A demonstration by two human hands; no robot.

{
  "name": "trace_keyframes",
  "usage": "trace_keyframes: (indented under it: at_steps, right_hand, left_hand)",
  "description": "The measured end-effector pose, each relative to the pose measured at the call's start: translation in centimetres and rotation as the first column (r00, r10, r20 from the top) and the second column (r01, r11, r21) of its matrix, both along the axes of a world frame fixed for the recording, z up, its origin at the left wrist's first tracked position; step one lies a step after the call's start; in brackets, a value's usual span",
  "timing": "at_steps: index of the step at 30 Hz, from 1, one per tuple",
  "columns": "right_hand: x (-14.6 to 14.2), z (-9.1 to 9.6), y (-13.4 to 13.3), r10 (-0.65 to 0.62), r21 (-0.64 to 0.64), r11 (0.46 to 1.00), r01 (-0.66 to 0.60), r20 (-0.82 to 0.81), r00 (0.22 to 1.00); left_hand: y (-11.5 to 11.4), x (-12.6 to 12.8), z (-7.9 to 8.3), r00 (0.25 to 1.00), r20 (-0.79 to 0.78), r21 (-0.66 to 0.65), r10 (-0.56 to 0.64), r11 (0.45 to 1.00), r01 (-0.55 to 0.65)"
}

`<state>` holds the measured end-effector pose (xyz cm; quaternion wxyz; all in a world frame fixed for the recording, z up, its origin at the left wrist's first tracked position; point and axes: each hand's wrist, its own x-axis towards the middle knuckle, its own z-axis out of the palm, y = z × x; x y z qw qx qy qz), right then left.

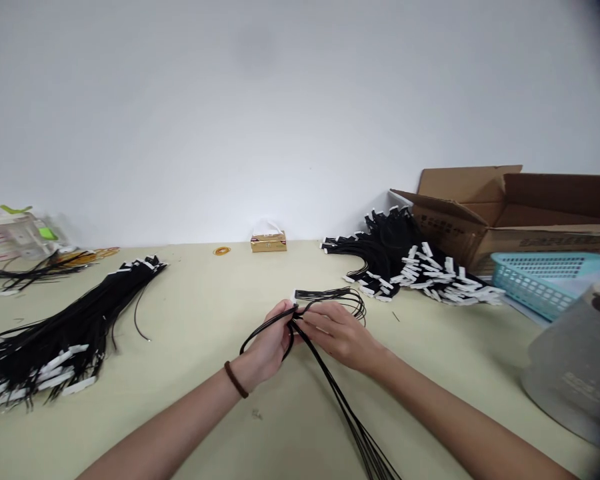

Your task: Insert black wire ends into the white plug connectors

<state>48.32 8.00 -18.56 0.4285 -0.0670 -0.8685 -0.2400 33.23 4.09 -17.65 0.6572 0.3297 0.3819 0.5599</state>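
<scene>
In the middle of the table, a black cable bundle [334, 389] is looped between my two hands, its loose wires trailing down toward the front edge. My left hand [273, 337] is closed around the bundle, with a white connector [294, 295] showing just above its fingertips. From the right, my right hand [336, 333] pinches the same bundle close to the left fingers. Thin black wires [356, 300] curve out behind the right hand. What the fingertips do at the crossing point is partly hidden.
A pile of black cables [65, 327] with white connectors lies left; another cable pile [390, 250] sits back right. Beyond it are a cardboard box [460, 230], a turquoise basket [525, 290] and a grey container [575, 363]. A tissue pack [269, 243] and rubber bands [222, 251] are by the wall.
</scene>
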Motion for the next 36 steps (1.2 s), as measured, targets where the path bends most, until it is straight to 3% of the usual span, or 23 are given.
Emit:
trace_keyframes:
  at_steps: [5, 10, 26, 36]
  right_hand:
    - [-0.3, -0.27, 0.48, 0.005, 0.003, 1.0, -0.005, 0.188, 0.982]
    - [-0.37, -0.58, 0.69, 0.007, 0.039, 0.999, -0.016, 0.208, 0.978]
    - [-0.15, -0.2, 0.71, -0.051, 0.091, 0.996, 0.023, 0.309, 0.95]
    - [-0.21, -0.5, 0.9, -0.008, 0.087, 0.996, -0.013, 0.239, 0.971]
  left_hand:
    - [0.21, -0.1, -0.05, 1.0, -0.026, -0.068, 0.009, 0.998, -0.011]
    - [0.13, -0.02, 0.04, 0.997, -0.062, -0.112, -0.037, 0.993, 0.03]
    - [0.09, -0.16, -0.31, 0.989, -0.09, -0.057, -0.118, 0.992, 0.113]
    - [-0.11, -0.06, -0.01, 0.99, -0.051, -0.044, -0.129, 0.991, 0.127]
